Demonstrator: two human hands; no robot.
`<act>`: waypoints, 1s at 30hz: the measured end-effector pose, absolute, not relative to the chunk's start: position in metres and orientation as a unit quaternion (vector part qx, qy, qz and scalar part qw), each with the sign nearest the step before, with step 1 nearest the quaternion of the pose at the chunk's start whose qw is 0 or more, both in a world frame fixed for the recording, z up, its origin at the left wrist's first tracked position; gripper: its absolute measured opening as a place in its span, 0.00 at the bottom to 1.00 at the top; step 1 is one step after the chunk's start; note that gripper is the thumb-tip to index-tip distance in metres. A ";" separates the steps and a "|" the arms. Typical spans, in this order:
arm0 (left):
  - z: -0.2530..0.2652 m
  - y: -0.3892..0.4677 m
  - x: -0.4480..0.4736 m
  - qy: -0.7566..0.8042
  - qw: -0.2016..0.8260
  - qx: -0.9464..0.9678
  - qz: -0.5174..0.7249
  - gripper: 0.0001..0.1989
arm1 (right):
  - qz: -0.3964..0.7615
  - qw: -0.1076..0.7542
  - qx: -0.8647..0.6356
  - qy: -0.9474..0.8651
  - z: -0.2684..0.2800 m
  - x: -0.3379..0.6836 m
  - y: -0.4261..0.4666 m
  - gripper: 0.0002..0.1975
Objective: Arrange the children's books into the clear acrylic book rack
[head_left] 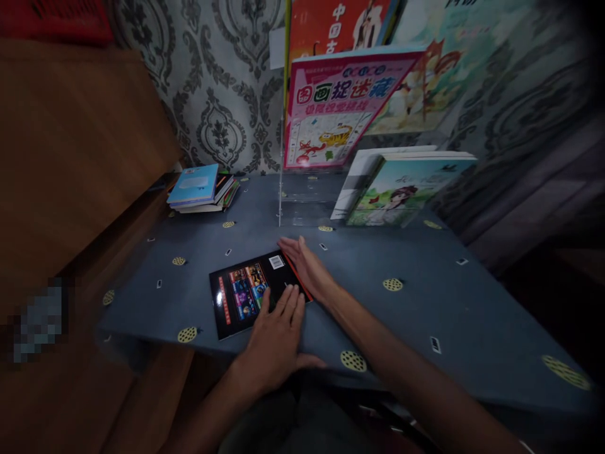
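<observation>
A black book (246,296) with small coloured pictures, a barcode and a red spine lies flat on the table near its front edge. My left hand (281,334) rests on the book's lower right corner, fingers stretched out and thumb spread to the right. Along the book's right side, by the red spine, my right hand (307,268) stands on edge with its fingers straight. It appears to touch the spine. Neither hand grips anything.
A clear acrylic rack (302,211) at the back holds a pink book (331,120), a green book (392,195) and others. At the back left sits a stack of books (196,186). A patterned blue-grey cloth (425,309) covers the table. A wooden panel (80,139) stands at left.
</observation>
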State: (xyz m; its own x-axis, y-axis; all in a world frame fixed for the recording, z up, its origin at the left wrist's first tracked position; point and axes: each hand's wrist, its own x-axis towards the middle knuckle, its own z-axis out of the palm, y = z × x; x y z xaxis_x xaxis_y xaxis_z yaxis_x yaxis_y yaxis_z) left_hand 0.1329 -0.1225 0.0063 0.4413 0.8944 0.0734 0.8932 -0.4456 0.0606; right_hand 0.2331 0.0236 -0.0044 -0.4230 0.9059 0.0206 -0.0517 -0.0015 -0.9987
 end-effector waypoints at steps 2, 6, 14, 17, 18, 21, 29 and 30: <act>0.008 -0.116 0.139 0.519 0.027 0.853 0.043 0.52 | 0.593 0.376 -0.367 -0.610 -0.002 0.236 0.025 0.40; 0.011 -0.111 0.142 0.516 0.057 0.853 0.057 0.51 | 0.595 0.376 -0.361 -0.612 -0.004 0.237 0.030 0.37; 0.024 -0.103 0.098 0.524 0.138 0.823 0.167 0.22 | 0.402 0.348 -0.352 -0.770 -0.007 0.225 0.009 0.34; 0.012 -0.096 0.076 0.595 0.065 0.784 0.166 0.24 | 0.309 0.298 -0.307 -0.849 -0.004 0.216 -0.008 0.31; 0.008 -0.095 0.070 0.611 0.045 0.776 0.153 0.25 | 0.288 0.275 -0.294 -0.869 -0.003 0.213 -0.012 0.31; 0.000 -0.094 0.059 0.624 0.020 0.773 0.114 0.28 | 0.242 0.211 -0.279 -0.905 -0.004 0.206 -0.020 0.31; -0.006 -0.094 0.045 0.645 -0.036 0.756 0.108 0.29 | 0.162 0.169 -0.323 -0.917 -0.008 0.221 -0.003 0.32; -0.007 -0.094 0.041 0.653 -0.040 0.749 0.107 0.29 | 0.156 0.164 -0.336 -0.914 -0.008 0.226 -0.001 0.32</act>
